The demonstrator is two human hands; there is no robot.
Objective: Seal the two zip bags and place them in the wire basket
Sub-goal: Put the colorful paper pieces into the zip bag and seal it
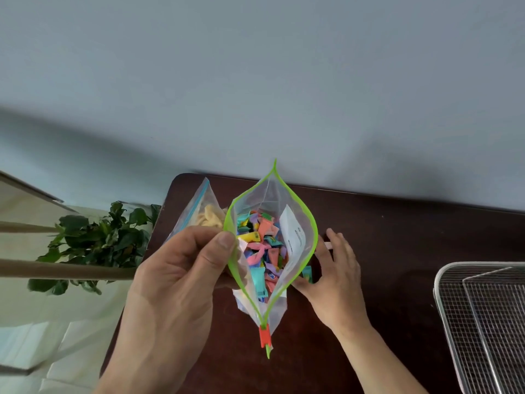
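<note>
Your left hand (181, 268) pinches the green rim of the candy bag (270, 251) at nine o'clock, holding it upright so nothing spills. Its mouth gapes wide, with the red slider (264, 336) parked at six o'clock. Your right hand (332, 268) cups the bag's far side, fingers loosely curled. A white label inside is too blurred to read. The second bag (199, 211) waits at ten o'clock, the wire basket (449, 308) at four o'clock.

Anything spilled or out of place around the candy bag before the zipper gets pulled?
One thing: a teal candy appears to lie outside the green-rimmed bag, on the table by the right hand. The bag gapes open, its red slider at the near end. The left hand pinches the rim.
</note>
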